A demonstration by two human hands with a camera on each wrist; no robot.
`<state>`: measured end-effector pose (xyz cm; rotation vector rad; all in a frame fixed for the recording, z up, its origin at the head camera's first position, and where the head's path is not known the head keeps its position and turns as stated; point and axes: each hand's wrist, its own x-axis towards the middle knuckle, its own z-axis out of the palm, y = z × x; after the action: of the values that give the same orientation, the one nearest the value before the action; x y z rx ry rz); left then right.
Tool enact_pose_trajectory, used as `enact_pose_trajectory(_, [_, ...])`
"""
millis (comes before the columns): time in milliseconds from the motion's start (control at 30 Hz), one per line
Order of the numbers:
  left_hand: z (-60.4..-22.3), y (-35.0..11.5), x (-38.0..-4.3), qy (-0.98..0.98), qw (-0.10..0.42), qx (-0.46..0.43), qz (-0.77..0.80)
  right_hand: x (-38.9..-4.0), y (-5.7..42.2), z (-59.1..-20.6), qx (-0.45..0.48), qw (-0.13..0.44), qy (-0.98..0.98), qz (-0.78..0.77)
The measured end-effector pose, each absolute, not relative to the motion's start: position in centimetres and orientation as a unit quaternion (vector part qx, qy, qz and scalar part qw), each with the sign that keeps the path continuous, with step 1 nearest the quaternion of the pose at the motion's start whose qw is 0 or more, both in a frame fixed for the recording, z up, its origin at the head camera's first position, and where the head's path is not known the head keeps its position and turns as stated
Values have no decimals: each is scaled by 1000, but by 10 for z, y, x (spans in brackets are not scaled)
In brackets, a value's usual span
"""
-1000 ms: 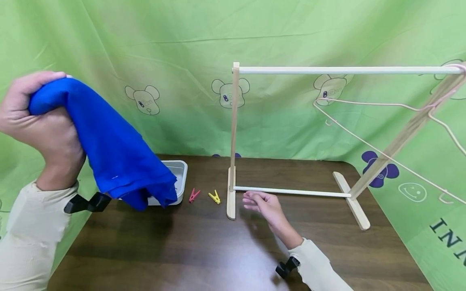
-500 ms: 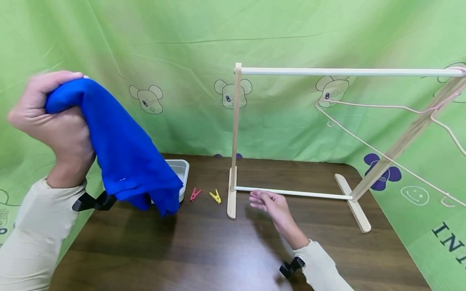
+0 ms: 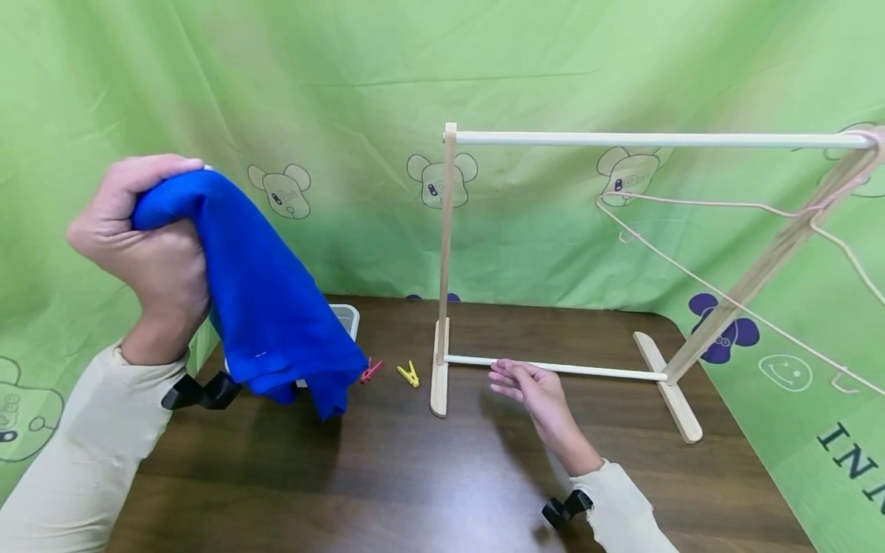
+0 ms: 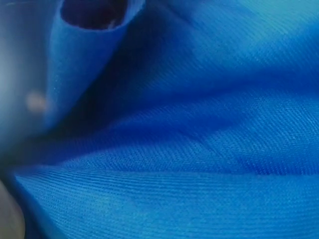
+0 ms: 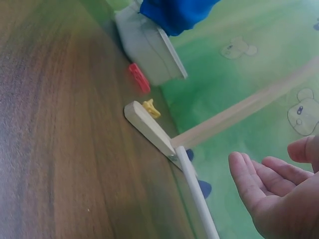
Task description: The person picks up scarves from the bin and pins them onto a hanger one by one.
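Note:
My left hand (image 3: 148,238) is raised at the left and grips a folded blue cloth (image 3: 270,292), which hangs down to the right over a pale plastic tub (image 3: 347,316). The cloth (image 4: 199,139) fills the left wrist view and its full shape cannot be told. My right hand (image 3: 535,392) hovers near the lower white bar of a wooden rack (image 3: 445,253), fingers loosely bent and holding nothing; in the right wrist view the palm of that hand (image 5: 279,194) shows bare. A pink hanger (image 3: 698,203) hangs at the rack's right end.
On the brown table (image 3: 408,476), a red clothespin (image 3: 371,370) and a yellow clothespin (image 3: 409,374) lie between the tub and the rack's left foot (image 3: 439,392). A green printed curtain (image 3: 346,115) stands behind and at both sides.
My left hand has moved right and slightly down with the blue cloth, which now covers more of the tub and comes up to the red clothespin. My right hand has shifted a little right.

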<state>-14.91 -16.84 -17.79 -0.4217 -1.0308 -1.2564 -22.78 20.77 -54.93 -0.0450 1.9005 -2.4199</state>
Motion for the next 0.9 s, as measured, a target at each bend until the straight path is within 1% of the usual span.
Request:
enact_pose_trajectory(333, [-170,-159,-144,-429,661,-190,-585,-227,216,-550,1,23,616,-787])
enact_pose_trajectory(633, [-167,-150,-144,-413,657,-226,-590,-228,230,-551,-7,12,609,-793])
enact_pose_trajectory(900, [-166,-143,-143,-413,654,-246,-585,-232,244,-550,11,-4,605,-796])
